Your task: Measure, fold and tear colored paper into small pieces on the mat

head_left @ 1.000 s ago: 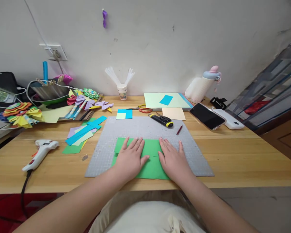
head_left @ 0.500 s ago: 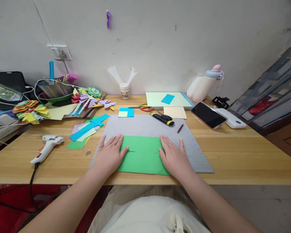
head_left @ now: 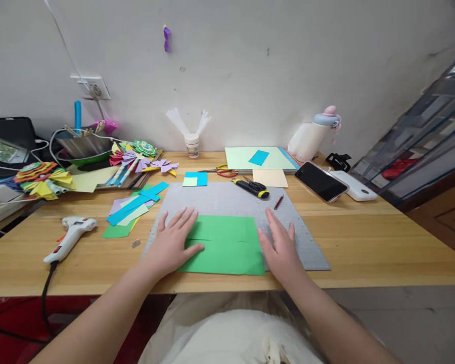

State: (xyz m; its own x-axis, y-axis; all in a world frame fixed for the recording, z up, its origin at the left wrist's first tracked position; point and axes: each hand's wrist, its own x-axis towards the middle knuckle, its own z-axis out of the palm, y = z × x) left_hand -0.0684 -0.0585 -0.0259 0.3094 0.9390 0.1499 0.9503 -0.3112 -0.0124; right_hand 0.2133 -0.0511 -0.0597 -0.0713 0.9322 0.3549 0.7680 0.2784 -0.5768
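A green sheet of paper (head_left: pixel 223 255) lies flat on the grey cutting mat (head_left: pixel 220 197), near the table's front edge. Two short dark lines run across its middle, one toward each side. My left hand (head_left: pixel 176 245) rests on the sheet's left side, fingers spread and thumb stretched over the green. Just off the right edge of the paper is my right hand (head_left: pixel 280 245), its fingers apart and nothing held. Beyond the sheet, a black and yellow utility knife (head_left: pixel 250 188) and a dark red pen-like stick (head_left: pixel 278 202) lie on the mat.
Paper strips (head_left: pixel 132 210) and a white glue gun (head_left: pixel 70 237) lie to the left. Scissors (head_left: pixel 225 171), a paper cup (head_left: pixel 192 146) and stacked sheets (head_left: pixel 238 157) stand behind the mat. A phone (head_left: pixel 321 182) and a white bottle (head_left: pixel 311 141) are at right.
My right hand has moved off the green paper to the right. My left hand stays on the left side, slightly shifted. The camera view has tilted a little upward.
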